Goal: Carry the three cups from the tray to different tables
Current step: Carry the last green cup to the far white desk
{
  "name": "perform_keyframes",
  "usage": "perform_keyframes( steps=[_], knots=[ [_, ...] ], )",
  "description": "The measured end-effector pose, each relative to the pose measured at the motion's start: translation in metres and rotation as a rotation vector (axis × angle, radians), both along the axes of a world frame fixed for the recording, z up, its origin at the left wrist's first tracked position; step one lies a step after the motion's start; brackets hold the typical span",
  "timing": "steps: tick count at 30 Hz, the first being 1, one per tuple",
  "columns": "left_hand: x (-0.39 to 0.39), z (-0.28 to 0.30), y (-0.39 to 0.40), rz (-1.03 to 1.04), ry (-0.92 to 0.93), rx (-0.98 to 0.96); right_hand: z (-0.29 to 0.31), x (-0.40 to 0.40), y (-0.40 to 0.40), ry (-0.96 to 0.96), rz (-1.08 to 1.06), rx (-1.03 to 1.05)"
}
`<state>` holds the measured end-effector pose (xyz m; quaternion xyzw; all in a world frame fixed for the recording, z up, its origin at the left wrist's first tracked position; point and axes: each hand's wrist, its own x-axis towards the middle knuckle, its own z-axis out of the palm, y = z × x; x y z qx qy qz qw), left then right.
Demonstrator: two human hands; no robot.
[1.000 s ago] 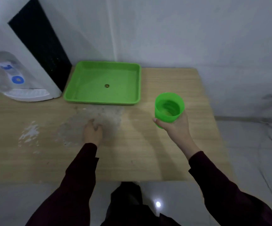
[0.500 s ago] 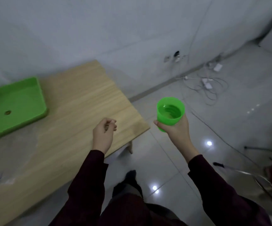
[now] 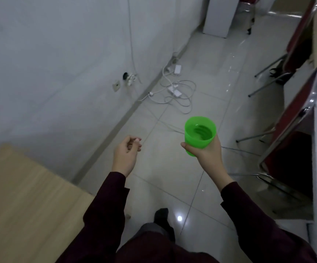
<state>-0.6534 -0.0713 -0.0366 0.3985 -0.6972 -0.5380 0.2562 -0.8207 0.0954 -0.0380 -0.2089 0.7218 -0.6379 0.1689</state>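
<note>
Green cup (image 3: 200,134) — upright, liquid inside, gripped low in our right hand (image 3: 207,151); left hand (image 3: 125,154) loosely curled, empty; wooden counter (image 3: 21,196) behind-left of both — no destination counter plainly ahead.

You're getting open tiled floor (image 3: 174,164) running toward 12 o'clock. Loose cables (image 3: 180,93) are lying at 12, by the wall. Chairs (image 3: 294,118) are crowding 2–3 o'clock; wooden table (image 3: 26,202) is blocking 8 o'clock.

1 head-worn view, facing forward and down, hands near
</note>
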Motion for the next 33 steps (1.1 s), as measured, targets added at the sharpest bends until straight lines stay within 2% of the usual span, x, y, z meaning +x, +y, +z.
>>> perform_keyframes(
  steps=[15,24,33],
  knots=[
    [-0.263,-0.003,-0.097,-0.326,-0.045,-0.055,0.0,-0.213,-0.053,0.008,-0.359,-0.03],
    [-0.46,0.014,-0.1,-0.329,-0.022,-0.033,-0.001,-0.39,-0.052,-0.033,-0.369,-0.007],
    [-0.625,0.021,-0.127,-0.34,-0.002,-0.03,0.005,-0.561,-0.074,0.008,-0.418,-0.036]
  ],
)
